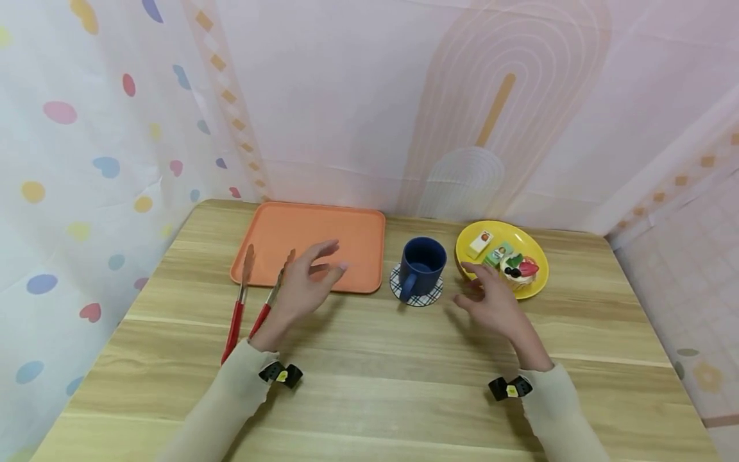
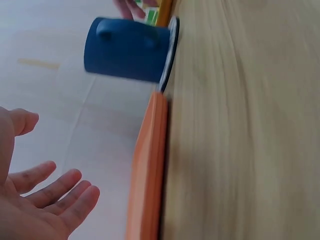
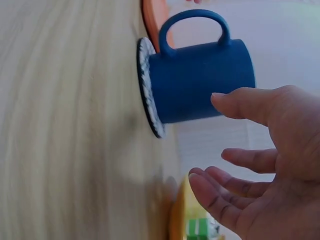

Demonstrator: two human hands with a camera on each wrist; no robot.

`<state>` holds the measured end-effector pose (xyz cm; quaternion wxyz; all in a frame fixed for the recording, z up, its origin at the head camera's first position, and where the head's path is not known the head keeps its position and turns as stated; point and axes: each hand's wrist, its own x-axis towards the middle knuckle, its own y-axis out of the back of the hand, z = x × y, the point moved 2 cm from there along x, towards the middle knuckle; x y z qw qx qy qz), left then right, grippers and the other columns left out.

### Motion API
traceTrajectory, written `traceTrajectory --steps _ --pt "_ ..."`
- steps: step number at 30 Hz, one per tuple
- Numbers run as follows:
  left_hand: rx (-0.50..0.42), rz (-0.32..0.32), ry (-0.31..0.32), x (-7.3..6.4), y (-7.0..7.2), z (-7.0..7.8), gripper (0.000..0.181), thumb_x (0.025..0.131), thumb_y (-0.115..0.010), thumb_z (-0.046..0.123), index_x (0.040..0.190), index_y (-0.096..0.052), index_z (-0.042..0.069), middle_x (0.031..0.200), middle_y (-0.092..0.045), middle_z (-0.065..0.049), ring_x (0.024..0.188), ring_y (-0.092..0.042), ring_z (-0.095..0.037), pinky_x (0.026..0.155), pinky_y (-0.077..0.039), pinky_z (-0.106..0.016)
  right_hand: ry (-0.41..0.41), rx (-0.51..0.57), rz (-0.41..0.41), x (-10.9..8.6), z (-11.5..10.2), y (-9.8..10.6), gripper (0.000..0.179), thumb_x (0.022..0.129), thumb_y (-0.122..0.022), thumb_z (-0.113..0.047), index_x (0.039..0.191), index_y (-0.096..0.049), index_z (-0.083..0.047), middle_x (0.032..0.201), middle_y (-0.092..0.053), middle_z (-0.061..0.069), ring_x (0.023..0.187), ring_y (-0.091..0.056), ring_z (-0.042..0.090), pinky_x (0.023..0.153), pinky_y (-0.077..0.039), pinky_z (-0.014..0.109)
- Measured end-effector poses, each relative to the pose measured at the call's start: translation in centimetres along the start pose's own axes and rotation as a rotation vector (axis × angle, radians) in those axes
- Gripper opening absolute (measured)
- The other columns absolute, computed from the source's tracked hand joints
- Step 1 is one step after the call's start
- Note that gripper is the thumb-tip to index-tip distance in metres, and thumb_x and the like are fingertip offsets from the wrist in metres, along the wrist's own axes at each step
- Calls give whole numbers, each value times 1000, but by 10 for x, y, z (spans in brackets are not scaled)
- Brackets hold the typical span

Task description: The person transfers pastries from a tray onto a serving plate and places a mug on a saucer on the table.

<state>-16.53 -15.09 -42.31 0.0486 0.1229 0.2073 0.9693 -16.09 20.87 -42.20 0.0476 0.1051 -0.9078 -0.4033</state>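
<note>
A dark blue mug (image 1: 424, 263) stands upright on a round checked coaster (image 1: 420, 296), its handle toward the person. My right hand (image 1: 492, 300) hovers between the mug and the yellow plate (image 1: 534, 242), fingers loosely bent and holding nothing; in the right wrist view its thumb overlaps the mug (image 3: 200, 82). Over the near edge of the orange tray (image 1: 323, 240), my left hand (image 1: 306, 282) is spread with nothing in it. Beside and partly under the left hand lie red-handled tongs (image 1: 235, 327), their tips on the tray.
The yellow plate carries a cupcake (image 1: 518, 273) topped with fruit, a green-and-white small block (image 1: 498, 254) and a pale yellow one (image 1: 479, 244). A patterned cloth backdrop (image 1: 346, 115) rises behind the wooden table (image 1: 375, 398).
</note>
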Motion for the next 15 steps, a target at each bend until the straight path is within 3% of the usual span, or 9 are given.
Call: traceTrajectory --steps 7,10,14,15 --pt "149 68 -46 -6 30 -2 60 100 -67 30 153 -46 12 155 -48 -17 143 -46 -39 112 -43 -57 98 -12 93 -9 2 26 59 95 -74 -20 146 -52 -1 134 -55 23 113 -64 38 87 -58 52" --pt "215 104 -52 -9 44 -2 62 99 -69 30 154 -45 13 156 -47 -18 137 -52 -44 120 -27 -63 113 -26 148 -14 4 38 56 95 -74 -18 144 -54 -1 134 -55 24 111 -64 40 85 -58 52" --pt "262 121 -31 -16 61 -6 65 99 -68 31 156 -42 13 158 -43 -19 139 -48 -45 119 -25 -66 125 -50 203 -22 8 52 53 96 -73 -19 142 -56 -1 135 -54 23 109 -63 40 83 -57 43" --pt "255 114 -24 -18 65 -7 66 100 -67 31 157 -40 12 160 -41 -19 142 -44 -44 117 -30 -65 126 -53 215 -24 9 55 52 96 -73 -20 142 -57 -1 135 -55 22 109 -63 39 83 -56 39"
